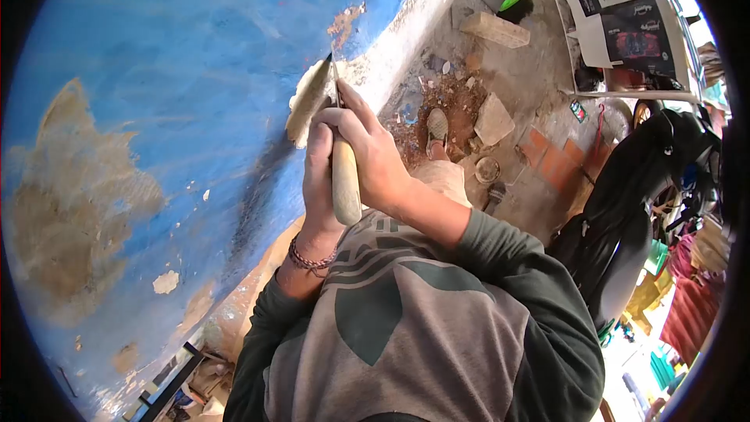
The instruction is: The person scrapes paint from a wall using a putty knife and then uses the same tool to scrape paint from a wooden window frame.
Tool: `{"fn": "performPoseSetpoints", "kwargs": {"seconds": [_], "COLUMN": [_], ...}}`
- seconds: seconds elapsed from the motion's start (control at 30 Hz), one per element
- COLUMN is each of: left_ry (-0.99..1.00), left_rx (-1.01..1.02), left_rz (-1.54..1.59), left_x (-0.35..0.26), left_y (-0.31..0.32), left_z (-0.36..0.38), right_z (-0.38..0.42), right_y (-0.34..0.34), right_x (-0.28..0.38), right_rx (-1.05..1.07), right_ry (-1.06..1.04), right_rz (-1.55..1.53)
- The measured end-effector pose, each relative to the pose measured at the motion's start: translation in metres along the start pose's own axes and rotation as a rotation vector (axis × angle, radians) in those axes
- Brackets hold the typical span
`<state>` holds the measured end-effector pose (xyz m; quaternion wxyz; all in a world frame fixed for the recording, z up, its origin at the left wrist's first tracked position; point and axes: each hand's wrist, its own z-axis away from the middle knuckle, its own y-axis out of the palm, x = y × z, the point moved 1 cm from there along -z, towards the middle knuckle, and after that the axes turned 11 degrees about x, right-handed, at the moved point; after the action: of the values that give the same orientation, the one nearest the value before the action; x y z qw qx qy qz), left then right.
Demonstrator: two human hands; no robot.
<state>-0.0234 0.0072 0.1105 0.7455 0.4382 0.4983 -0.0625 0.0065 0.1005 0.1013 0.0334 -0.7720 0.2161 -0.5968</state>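
Both my hands are closed around a trowel with a worn wooden handle (346, 184). Its thin blade (334, 70), seen almost edge-on, points at the blue painted wall (211, 55). My right hand (373, 152) wraps the upper handle from the right. Pressed against the handle's other side is my left hand (318, 168), with a braided bracelet (312, 260) on that wrist. Beside the blade tip lies a bare whitish patch (357, 72) where paint is gone. Part of the blade is hidden by my fingers.
A large bare brown patch (74, 203) marks the wall at left. Rubble (457, 101), a stone block (494, 119) and loose bricks (551, 156) lie on the floor by my foot. A broom head (516, 6), a boxy rack (625, 23) and a black-covered object (625, 211) stand right.
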Motion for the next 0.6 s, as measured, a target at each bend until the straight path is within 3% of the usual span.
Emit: {"fn": "performPoseSetpoints", "kwargs": {"seconds": [0.07,0.13,0.2,0.27,0.33,0.4,0.43,0.53,0.57,0.6], "left_ry": [0.035,0.035,0.003,0.091,0.163,0.496,0.485,0.555,0.639,0.638], "left_rx": [-0.018,-0.083,-0.077,-0.011,-0.004,0.205,0.194,0.304,0.267,0.264], "left_rz": [-0.037,-0.496,-0.542,-0.859,-0.89,-1.336,-1.402,-1.2,-1.128,-1.127], "left_x": [-0.008,-0.014,-0.015,-0.022,-0.027,-0.035,-0.038,-0.033,-0.033,-0.033], "left_y": [0.008,0.012,0.011,0.021,0.031,0.042,0.052,0.034,0.043,0.046], "left_z": [-0.004,-0.007,-0.006,-0.004,0.004,0.01,0.013,0.008,0.001,-0.001], "right_z": [-0.003,-0.008,-0.011,-0.014,-0.014,-0.013,-0.014,-0.016,-0.018,-0.016], "right_y": [0.005,0.012,0.014,0.019,0.023,0.022,0.018,0.015,0.014,0.012], "right_x": [-0.009,-0.017,-0.017,-0.028,-0.031,-0.021,-0.023,-0.024,-0.017,-0.014], "right_rx": [-0.09,-0.214,-0.251,-0.24,-0.227,-0.128,-0.082,-0.007,0.012,0.015], "right_ry": [-0.042,-0.003,-0.007,0.01,0.025,0.079,-0.206,-0.186,-0.039,-0.038], "right_rz": [-0.023,-0.134,-0.188,-0.14,-0.089,-0.187,-0.058,0.0,-0.111,-0.111]}}
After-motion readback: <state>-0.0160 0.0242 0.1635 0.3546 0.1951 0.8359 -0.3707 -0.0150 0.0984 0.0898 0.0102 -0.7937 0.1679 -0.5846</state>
